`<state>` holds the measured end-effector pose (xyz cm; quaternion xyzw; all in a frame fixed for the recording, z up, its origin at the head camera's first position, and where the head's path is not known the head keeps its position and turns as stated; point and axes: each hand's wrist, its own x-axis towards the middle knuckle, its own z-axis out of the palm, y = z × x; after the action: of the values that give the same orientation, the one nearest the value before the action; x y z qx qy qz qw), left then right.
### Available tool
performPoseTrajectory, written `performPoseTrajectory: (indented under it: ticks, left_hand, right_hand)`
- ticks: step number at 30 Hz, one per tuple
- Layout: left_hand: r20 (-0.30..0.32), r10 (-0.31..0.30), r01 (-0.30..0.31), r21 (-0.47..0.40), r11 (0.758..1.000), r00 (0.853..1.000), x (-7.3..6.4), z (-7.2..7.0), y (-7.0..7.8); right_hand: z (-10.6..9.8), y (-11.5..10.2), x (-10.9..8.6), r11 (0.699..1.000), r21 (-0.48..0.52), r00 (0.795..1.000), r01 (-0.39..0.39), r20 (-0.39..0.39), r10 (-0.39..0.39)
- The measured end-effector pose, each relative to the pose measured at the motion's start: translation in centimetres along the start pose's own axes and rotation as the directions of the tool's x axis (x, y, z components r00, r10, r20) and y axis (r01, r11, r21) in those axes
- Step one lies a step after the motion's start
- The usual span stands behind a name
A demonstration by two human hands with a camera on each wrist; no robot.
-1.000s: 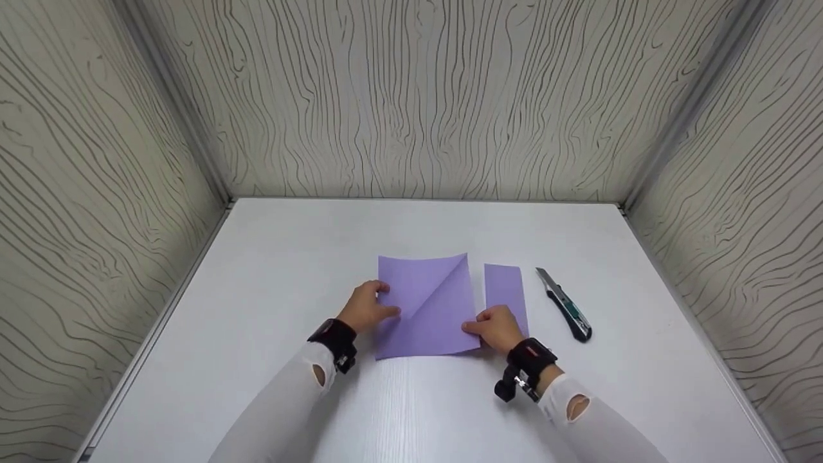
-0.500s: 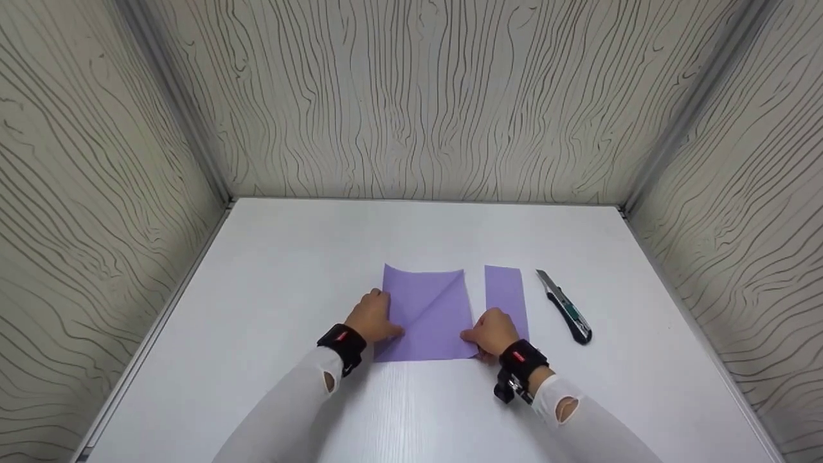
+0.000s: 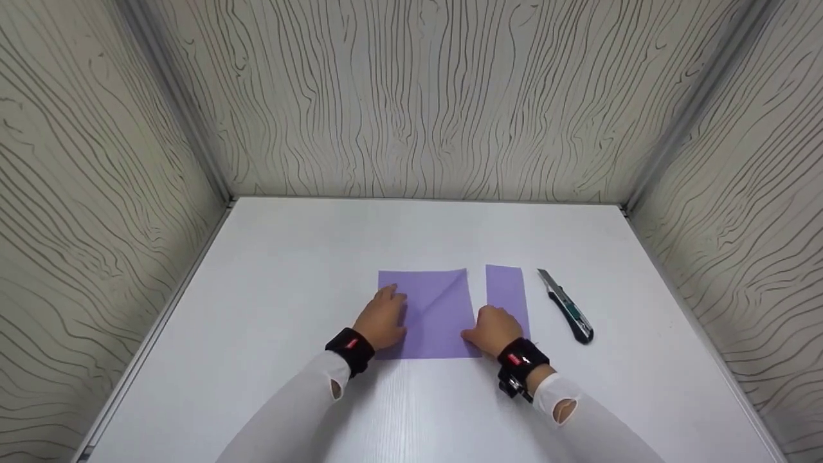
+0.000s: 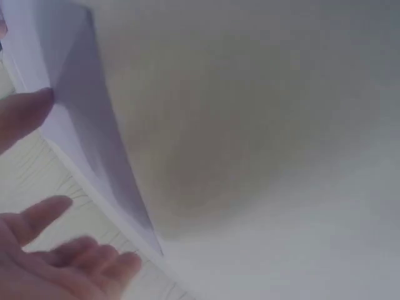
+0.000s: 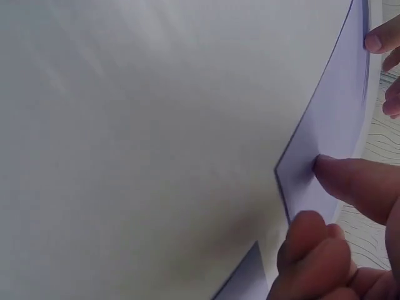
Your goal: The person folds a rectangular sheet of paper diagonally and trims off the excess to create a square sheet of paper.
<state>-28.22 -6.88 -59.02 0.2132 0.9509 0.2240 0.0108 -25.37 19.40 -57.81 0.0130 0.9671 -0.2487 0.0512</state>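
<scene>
A square sheet of purple paper [image 3: 440,328] lies on the white table in the head view, with a diagonal crease running to its far right corner. My left hand [image 3: 382,317] rests over its left side. In the left wrist view the left thumb [image 4: 28,115] touches the paper while the other fingers spread loosely. At the near right edge, my right hand [image 3: 495,330] holds the sheet, its thumb [image 5: 356,181] pressing on top and its other fingers curled beside the edge. Their exact contact is hidden. The right hand partly covers a narrow purple paper strip [image 3: 506,289].
A utility knife [image 3: 567,307] with a black and green handle lies right of the strip, blade out and pointing away. Wood-patterned panels [image 3: 411,103] enclose the white table [image 3: 289,257] at the back and both sides.
The sheet's raised far corners have come down and it lies flatter. My left hand has moved right and forward onto the paper. The right hand stays at the right edge; strip and knife have not moved.
</scene>
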Motion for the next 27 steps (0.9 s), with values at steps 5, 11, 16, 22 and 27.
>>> performPoseTrajectory:
  ticks: [5,11,16,22,27]
  left_hand:
    - [0.065,0.095,-0.098,0.052,0.994,0.993,-0.2,0.5,1.0]
    - [0.067,0.131,-0.142,0.205,0.968,0.989,-0.1,1.4,1.8]
    - [0.065,0.119,-0.133,0.298,0.945,0.991,0.2,2.2,2.2]
    - [0.071,0.084,-0.103,0.323,0.941,0.994,0.3,2.5,2.7]
    - [0.048,0.086,-0.098,0.344,0.934,0.995,0.2,2.7,2.9]
  right_hand:
    - [0.3,-0.8,0.3,0.993,-0.092,0.997,0.070,-0.021,-0.072]
    - [1.8,-1.7,0.9,0.937,-0.161,0.940,0.309,-0.098,-0.326]
    - [3.0,-1.6,1.3,0.840,-0.222,0.856,0.496,-0.040,-0.516]
    - [3.2,-2.1,1.4,0.778,-0.255,0.815,0.574,0.089,-0.572]
    - [3.4,-2.2,1.6,0.802,-0.218,0.831,0.556,0.130,-0.540]
